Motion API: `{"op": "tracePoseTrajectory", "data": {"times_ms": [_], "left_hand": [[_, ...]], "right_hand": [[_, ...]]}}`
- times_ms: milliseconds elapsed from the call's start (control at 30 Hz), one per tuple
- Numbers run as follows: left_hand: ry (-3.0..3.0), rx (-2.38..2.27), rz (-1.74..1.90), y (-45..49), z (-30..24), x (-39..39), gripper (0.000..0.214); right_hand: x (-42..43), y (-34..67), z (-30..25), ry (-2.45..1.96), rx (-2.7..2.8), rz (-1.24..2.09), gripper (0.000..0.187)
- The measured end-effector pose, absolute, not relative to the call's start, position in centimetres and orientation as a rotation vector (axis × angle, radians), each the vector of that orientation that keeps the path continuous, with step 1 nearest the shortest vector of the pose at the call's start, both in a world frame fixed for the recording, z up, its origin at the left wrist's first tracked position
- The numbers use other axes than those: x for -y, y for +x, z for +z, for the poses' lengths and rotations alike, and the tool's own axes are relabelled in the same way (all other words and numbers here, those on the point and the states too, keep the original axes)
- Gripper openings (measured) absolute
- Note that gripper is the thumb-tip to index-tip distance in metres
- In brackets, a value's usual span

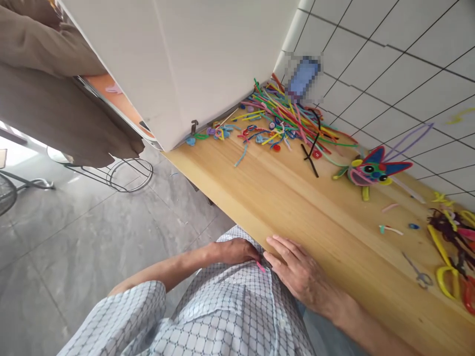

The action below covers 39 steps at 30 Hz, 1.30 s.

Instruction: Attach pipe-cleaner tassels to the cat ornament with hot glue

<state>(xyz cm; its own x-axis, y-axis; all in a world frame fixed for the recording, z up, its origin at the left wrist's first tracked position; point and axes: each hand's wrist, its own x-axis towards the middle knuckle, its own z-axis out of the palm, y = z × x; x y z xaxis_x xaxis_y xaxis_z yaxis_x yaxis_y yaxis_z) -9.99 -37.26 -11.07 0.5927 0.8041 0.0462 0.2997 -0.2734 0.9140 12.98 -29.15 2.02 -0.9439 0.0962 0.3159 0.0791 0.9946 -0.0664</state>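
Observation:
My left hand [239, 250] is in front of my shirt at the wooden table's edge, its fingers curled down and closed. A short pink pipe cleaner piece [260, 266] pokes out at its fingertips; the rest of it is hidden. My right hand [297, 272] lies on the table [282, 207] by the front edge, palm down, fingers stretched out and holding nothing. Further back on the right stands a colourful creature figure [374, 170] with googly eyes, red-edged blue ears and a long purple loop.
Many coloured pipe cleaners [293, 116] heap at the back corner, below a blurred phone [304, 79]. Twisted black pipe cleaners [311, 155] lie nearer. Small scissors [421, 277] and yellow-handled scissors [447, 279] are at right. A white panel [222, 54] borders the left; a person in brown [48, 99] is beyond.

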Motion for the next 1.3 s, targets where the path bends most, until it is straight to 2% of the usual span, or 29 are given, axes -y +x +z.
{"op": "tracePoseTrajectory", "data": {"times_ms": [167, 267, 400, 500, 567, 700, 800, 933, 1067, 1133, 1233, 1300], "left_hand": [[1.619, -1.089, 0.727, -14.6, -5.6, 39.2, 0.036], [1.364, -0.948, 0.869, -15.5, -0.4, 39.1, 0.039], [1.271, -0.880, 1.097, -12.9, 3.8, 35.6, 0.042], [1.097, -0.846, 1.045, -9.7, 4.2, 30.9, 0.056], [1.031, -0.797, 1.012, -7.8, 3.9, 27.4, 0.062], [1.056, -0.746, 0.957, -5.2, 2.8, 21.0, 0.066], [1.160, -0.731, 0.856, -4.4, 1.6, 18.2, 0.059], [1.434, -0.840, 0.948, -4.9, 0.1, 17.8, 0.048], [2.049, -0.987, 1.224, -5.3, -0.3, 18.7, 0.072], [2.324, -0.927, 1.194, -5.1, -0.3, 18.8, 0.060], [2.599, -0.819, 0.964, -4.6, -0.4, 18.9, 0.034], [2.683, -0.799, 0.844, -4.4, -0.4, 19.0, 0.027]], "right_hand": [[28.6, 13.5, 3.7, -0.210, 2.748, 0.272, 0.025], [28.1, 13.7, 5.1, -0.316, 2.659, 0.501, 0.030], [27.6, 12.9, 6.5, -0.528, 2.594, 0.888, 0.047], [26.3, 12.4, 6.8, -0.761, 2.486, 1.037, 0.038], [24.6, 12.9, 6.7, -0.939, 2.397, 1.031, 0.040], [20.5, 16.2, 6.5, -1.134, 2.290, 0.933, 0.059], [18.4, 19.0, 6.1, -1.169, 2.259, 0.887, 0.063], [17.7, 21.0, 5.3, -1.139, 2.249, 0.829, 0.060], [18.4, 20.8, 4.3, -1.009, 2.376, 0.688, 0.043], [18.9, 20.2, 3.8, -0.907, 2.431, 0.617, 0.039], [19.6, 19.2, 3.2, -0.787, 2.466, 0.515, 0.039], [19.7, 18.9, 3.0, -0.751, 2.464, 0.482, 0.037]]}}
